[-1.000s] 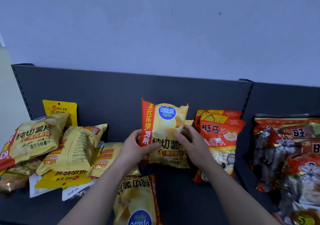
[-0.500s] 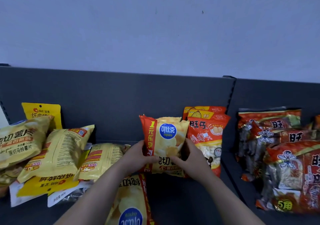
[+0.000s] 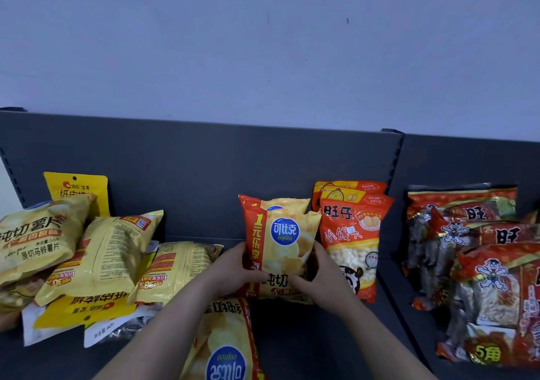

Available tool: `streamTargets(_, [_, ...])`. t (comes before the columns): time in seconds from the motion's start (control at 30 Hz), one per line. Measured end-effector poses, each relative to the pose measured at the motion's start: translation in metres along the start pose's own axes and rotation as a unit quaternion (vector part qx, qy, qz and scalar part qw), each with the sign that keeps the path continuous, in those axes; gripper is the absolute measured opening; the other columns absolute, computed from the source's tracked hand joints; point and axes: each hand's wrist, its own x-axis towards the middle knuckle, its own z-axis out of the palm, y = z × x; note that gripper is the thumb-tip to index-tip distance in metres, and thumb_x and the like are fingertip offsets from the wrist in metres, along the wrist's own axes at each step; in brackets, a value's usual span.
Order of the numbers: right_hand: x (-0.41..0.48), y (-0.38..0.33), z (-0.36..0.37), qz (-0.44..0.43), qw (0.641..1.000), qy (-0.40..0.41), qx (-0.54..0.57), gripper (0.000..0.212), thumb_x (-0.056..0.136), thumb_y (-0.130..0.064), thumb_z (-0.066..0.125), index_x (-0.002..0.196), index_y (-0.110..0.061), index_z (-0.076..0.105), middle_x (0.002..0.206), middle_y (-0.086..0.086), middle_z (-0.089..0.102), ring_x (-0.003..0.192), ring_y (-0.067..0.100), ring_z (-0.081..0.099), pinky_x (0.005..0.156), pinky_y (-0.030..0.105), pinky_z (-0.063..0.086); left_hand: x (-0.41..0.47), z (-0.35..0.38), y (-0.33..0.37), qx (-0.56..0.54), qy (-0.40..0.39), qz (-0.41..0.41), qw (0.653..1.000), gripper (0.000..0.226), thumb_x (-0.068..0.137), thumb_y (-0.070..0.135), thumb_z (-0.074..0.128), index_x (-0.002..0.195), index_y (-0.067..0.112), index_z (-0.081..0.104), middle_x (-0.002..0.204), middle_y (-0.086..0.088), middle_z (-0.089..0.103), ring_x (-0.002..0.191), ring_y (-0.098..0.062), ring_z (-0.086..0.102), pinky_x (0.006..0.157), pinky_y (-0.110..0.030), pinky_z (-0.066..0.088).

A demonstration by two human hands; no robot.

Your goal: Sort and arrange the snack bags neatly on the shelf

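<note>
Chip bag [image 3: 282, 248] lowered; left hand [image 3: 233, 270], right hand [image 3: 324, 277] gripping it

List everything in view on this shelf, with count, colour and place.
upright chip bags: two, orange and yellow, centre, one behind the other
flat chip bag: one, same colours, front centre, upside-down
bun bags: two, orange-red, right of centre, upright
cracker packs: several, red, right bay
yellow bags: several, left, piled
shelf: one, dark grey
wall: pale blue-grey, behind
left hand, right hand: hold the upright chip bags' sides
</note>
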Motion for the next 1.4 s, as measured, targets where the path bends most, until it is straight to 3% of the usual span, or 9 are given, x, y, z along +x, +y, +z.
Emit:
streamTargets(0.1, [0.002, 0.003, 0.003, 0.002, 1.000, -0.005, -0.002, 0.073, 0.076, -0.034, 0.075, 0.135, -0.041, 0.033, 0.119, -0.030, 0.050, 0.116, 0.000, 0.049, 0.083, 0.011, 0.042, 0.001, 0.001, -0.002, -0.001, 0.003, -0.005, 1.000, 0.071, 0.080, 0.037, 0.076, 0.139, 0.025, 0.039, 0.131, 0.007, 0.056, 0.120, -0.014, 0.053, 0.093, -0.027, 0.044])
streamTargets(0.3, [0.001, -0.003, 0.006, 0.015, 0.999, -0.028, 0.008, 0.067, 0.081, -0.027, 0.075, 0.124, -0.050, 0.028, 0.111, -0.035, 0.048, 0.098, -0.023, 0.046, 0.069, 0.002, 0.044, 0.000, 0.001, -0.005, 0.015, 0.002, -0.021, 1.000, 0.070, 0.081, 0.038, 0.075, 0.140, 0.025, 0.038, 0.134, 0.005, 0.055, 0.123, -0.017, 0.052, 0.093, -0.028, 0.043])
streamTargets(0.47, [0.001, -0.004, 0.012, 0.015, 0.999, -0.033, 0.016, 0.061, 0.082, -0.024, 0.074, 0.113, -0.057, 0.032, 0.114, -0.031, 0.050, 0.102, -0.023, 0.046, 0.073, 0.002, 0.043, 0.001, 0.001, -0.008, 0.002, 0.007, -0.038, 0.999, 0.069, 0.081, 0.033, 0.076, 0.138, 0.024, 0.040, 0.132, 0.005, 0.057, 0.121, -0.017, 0.054, 0.097, -0.031, 0.045])
streamTargets(0.67, [0.004, -0.005, 0.020, 0.018, 0.998, -0.047, 0.027, 0.064, 0.085, -0.023, 0.070, 0.115, -0.060, 0.028, 0.118, -0.030, 0.048, 0.103, -0.017, 0.048, 0.073, 0.004, 0.044, 0.002, 0.000, -0.012, 0.000, 0.007, -0.053, 0.999, 0.072, 0.079, 0.031, 0.078, 0.139, 0.022, 0.039, 0.128, 0.004, 0.059, 0.118, -0.017, 0.056, 0.102, -0.037, 0.046])
streamTargets(0.8, [0.002, -0.004, 0.020, 0.028, 0.997, -0.059, 0.036, 0.065, 0.087, -0.021, 0.068, 0.120, -0.056, 0.024, 0.117, -0.030, 0.048, 0.099, -0.017, 0.048, 0.070, 0.000, 0.043, 0.000, -0.002, -0.009, -0.023, 0.017, -0.042, 0.999, 0.083, 0.076, 0.034, 0.080, 0.144, 0.026, 0.032, 0.131, 0.006, 0.056, 0.119, -0.015, 0.054, 0.093, -0.029, 0.046])
streamTargets(0.93, [-0.001, -0.005, 0.019, 0.030, 0.997, -0.048, 0.049, 0.055, 0.086, -0.031, 0.071, 0.116, -0.055, 0.032, 0.115, -0.032, 0.052, 0.098, -0.023, 0.049, 0.071, 0.000, 0.043, -0.003, -0.004, -0.004, -0.035, 0.023, -0.030, 0.999, 0.083, 0.076, 0.035, 0.081, 0.143, 0.026, 0.032, 0.129, 0.007, 0.057, 0.111, -0.011, 0.054, 0.085, -0.024, 0.043])
streamTargets(1.17, [-0.006, -0.006, 0.018, 0.036, 0.999, -0.023, 0.020, 0.060, 0.082, -0.040, 0.073, 0.122, -0.052, 0.030, 0.113, -0.031, 0.052, 0.110, -0.001, 0.053, 0.084, 0.015, 0.044, -0.016, -0.009, 0.002, -0.016, 0.060, -0.040, 0.997, 0.079, 0.081, 0.036, 0.076, 0.145, 0.020, 0.033, 0.138, 0.001, 0.053, 0.124, -0.018, 0.053, 0.092, -0.031, 0.047])
streamTargets(1.3, [-0.016, -0.012, 0.015, 0.054, 0.999, 0.004, -0.001, 0.065, 0.083, -0.042, 0.072, 0.137, -0.030, 0.036, 0.118, -0.022, 0.047, 0.107, -0.004, 0.048, 0.083, 0.012, 0.041, -0.035, -0.018, 0.006, 0.015, 0.123, -0.031, 0.992, 0.072, 0.089, 0.035, 0.067, 0.147, 0.013, 0.032, 0.140, -0.003, 0.051, 0.123, -0.018, 0.052, 0.081, -0.021, 0.044])
streamTargets(1.4, [-0.026, -0.009, 0.017, 0.096, 0.995, 0.032, -0.025, 0.081, 0.080, -0.052, 0.070, 0.144, -0.015, 0.035, 0.135, -0.005, 0.051, 0.120, 0.011, 0.051, 0.094, 0.028, 0.048, -0.054, -0.027, -0.002, 0.053, 0.171, -0.026, 0.984, 0.047, 0.089, 0.040, 0.066, 0.128, 0.016, 0.054, 0.112, 0.003, 0.063, 0.095, -0.008, 0.058, 0.063, -0.018, 0.045])
